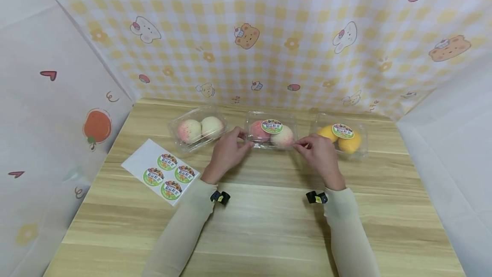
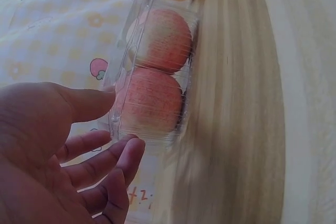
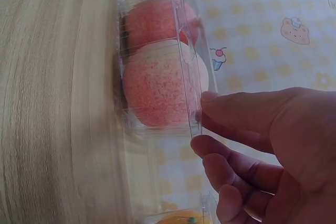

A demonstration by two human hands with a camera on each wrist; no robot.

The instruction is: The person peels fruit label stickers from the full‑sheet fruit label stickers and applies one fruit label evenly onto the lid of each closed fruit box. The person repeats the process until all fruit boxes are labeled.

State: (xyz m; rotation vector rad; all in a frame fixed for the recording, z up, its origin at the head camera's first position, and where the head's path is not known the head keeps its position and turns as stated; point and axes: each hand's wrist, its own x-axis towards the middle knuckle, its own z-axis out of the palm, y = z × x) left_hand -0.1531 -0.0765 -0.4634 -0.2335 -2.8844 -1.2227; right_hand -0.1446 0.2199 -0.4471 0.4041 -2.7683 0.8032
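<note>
A clear plastic clamshell box (image 1: 250,117) stands at the middle back of the table, with a round label sticker (image 1: 272,126) on its lid. Inside sit a pink peach (image 1: 259,132) and a paler peach (image 1: 283,137). My left hand (image 1: 227,151) holds the left end of this box, thumb at the rim and fingertips at its end. On the other side my right hand (image 1: 322,157) pinches the rim near the right front corner; the right wrist view shows the thumb (image 3: 236,106) and index finger meeting at that edge.
To the left lies another clear box (image 1: 174,125) with two pale peaches and no sticker showing. A stickered box (image 1: 363,134) of yellow fruit stands right, partly behind my right hand. A white sheet (image 1: 144,153) with several round stickers lies front left. A patterned cloth (image 1: 269,54) hangs behind.
</note>
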